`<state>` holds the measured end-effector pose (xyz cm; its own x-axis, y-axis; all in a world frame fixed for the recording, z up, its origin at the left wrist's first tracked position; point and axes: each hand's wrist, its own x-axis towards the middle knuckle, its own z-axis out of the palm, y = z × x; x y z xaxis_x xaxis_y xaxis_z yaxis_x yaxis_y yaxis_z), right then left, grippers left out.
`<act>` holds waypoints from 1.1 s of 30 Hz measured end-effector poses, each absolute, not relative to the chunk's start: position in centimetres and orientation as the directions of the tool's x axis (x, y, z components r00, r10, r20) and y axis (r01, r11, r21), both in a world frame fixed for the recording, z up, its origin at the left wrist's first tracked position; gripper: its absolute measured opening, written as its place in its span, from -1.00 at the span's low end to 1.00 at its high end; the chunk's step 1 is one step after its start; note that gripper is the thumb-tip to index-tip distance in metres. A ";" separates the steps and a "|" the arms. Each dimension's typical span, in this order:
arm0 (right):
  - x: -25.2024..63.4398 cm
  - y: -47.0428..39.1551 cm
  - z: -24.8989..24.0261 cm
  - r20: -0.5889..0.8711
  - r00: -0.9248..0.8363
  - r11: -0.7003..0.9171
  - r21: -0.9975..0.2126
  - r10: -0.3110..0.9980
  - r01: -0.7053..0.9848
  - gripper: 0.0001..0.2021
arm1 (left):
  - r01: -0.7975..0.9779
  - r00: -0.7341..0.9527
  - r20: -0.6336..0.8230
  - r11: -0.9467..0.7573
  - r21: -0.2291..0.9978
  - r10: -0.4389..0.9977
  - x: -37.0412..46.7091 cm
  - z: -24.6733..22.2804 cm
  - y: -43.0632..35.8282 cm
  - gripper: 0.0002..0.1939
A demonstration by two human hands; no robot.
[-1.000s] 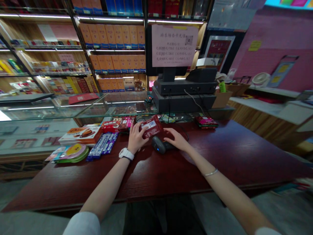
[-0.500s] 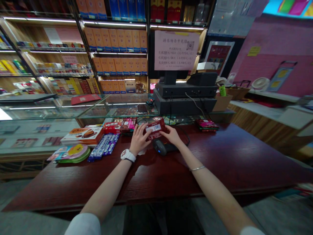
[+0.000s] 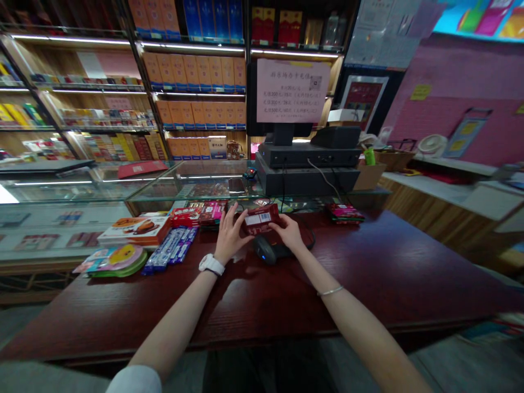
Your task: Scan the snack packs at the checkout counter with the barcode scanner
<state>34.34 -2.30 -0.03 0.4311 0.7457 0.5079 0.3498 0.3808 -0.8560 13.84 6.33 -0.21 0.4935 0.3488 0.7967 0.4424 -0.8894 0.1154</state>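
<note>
Pinched at its right end by my right hand [image 3: 289, 233], a dark red snack packet [image 3: 262, 218] is held up with its white label and barcode facing me. My left hand [image 3: 230, 234] is at the packet's left end, fingers spread and thumb apart; whether it still touches the edge I cannot tell. Just below the packet, a black barcode scanner [image 3: 265, 251] with a blue light lies on the dark red table [image 3: 286, 300]. Behind my left hand lie red and pink snack packets [image 3: 210, 213].
On the left are blue-purple snack sticks [image 3: 172, 248], an orange-white box [image 3: 137, 229] and a round green-edged pack [image 3: 118, 259]. More packets [image 3: 345, 213] lie at the right. A register [image 3: 309, 164] with cables stands on the glass counter [image 3: 196, 180] behind.
My left hand's fingers have come off the packet's face and spread at its left side. The packet stays in my right hand. The view has shifted slightly.
</note>
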 end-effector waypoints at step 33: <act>35.1 -3.9 -0.2 0.726 0.024 0.324 -0.336 0.687 0.884 -0.59 | 0.377 0.468 0.849 -0.924 0.060 0.246 13.5 0.2 5.7 -0.78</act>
<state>35.06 -3.87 -0.19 0.0237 0.6874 0.7259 0.8842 0.3245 -0.3361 13.45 5.68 0.21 0.4681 0.2463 0.8486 0.3771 -0.9242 0.0602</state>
